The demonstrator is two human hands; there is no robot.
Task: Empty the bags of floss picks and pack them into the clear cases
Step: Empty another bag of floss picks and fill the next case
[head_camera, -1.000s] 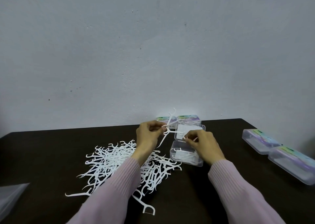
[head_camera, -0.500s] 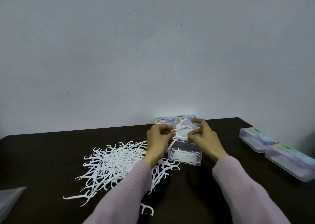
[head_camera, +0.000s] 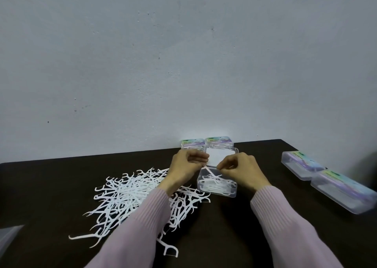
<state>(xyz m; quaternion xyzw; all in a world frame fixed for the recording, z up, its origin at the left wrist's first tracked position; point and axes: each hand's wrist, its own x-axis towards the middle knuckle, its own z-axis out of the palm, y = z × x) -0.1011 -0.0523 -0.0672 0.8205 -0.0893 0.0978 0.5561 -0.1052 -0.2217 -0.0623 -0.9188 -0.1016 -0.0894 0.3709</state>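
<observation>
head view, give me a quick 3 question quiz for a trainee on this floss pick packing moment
1. True or false: the open clear case in front of the hands already holds some floss picks.
2. Multiple choice: where does the loose pile of floss picks lie? A) left of the open clear case B) right of it C) inside the closed cases
3. Fill in: the right hand pinches a ____ over the open clear case, while the left hand is beside its raised lid.

Key: 1 true; 2 A; 3 floss pick
</observation>
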